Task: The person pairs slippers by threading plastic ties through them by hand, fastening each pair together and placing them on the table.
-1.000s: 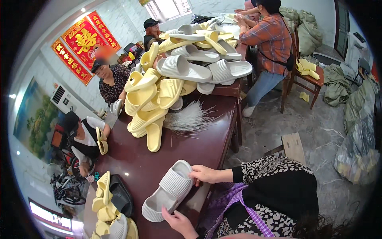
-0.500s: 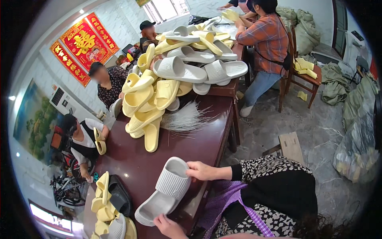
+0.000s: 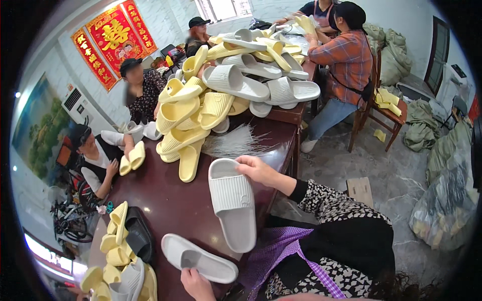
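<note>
Ribbed grey slide sandal (image 3: 232, 201), rubbery

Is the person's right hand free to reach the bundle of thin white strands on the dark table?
Probably not at once: the right hand grips a grey ribbed slipper, though the white strands lie just beyond, unobstructed.

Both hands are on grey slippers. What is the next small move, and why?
Probably the right hand should bring its grey slipper beside the second grey slipper, which the left hand grips. They match in colour and shape but lie apart on the table.
</note>
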The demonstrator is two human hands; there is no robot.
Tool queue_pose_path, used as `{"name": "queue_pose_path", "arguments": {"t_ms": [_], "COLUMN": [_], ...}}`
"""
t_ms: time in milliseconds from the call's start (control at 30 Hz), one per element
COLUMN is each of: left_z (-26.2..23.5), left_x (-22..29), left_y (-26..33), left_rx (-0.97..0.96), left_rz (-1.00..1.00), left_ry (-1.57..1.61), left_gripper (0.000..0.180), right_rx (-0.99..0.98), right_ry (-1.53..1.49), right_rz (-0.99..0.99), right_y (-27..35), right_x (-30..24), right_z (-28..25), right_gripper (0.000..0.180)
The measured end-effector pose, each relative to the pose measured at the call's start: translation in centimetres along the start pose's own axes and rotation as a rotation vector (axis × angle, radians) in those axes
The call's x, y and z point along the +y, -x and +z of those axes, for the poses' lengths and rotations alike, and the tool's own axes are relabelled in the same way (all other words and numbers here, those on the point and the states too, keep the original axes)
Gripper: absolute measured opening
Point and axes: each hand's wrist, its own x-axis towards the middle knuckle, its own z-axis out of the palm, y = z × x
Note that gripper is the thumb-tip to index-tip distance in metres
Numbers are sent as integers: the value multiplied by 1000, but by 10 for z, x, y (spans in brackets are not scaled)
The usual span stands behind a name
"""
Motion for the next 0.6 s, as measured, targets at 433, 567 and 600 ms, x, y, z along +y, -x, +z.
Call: {"name": "queue_pose_path", "arguments": {"t_ms": [433,567,600], "left_z": [35,35,35], "left_x": [4,4,3], "left_y": [-54,-68,-71], "left_rx": [239,285,304], "left_rz": [-67,-58,-43], "left_ry": [-60,-33,-21], "left_gripper": [11,13,14], "right_rx": [-323,-138,-89], "right_ry": [457,289,306], "right_rz": [-5,-79,-159], "right_y": [-95,-110,-111], "right_x": [69,99,106], "right_z": [100,109,104], "right_gripper": [28,32,33]}}
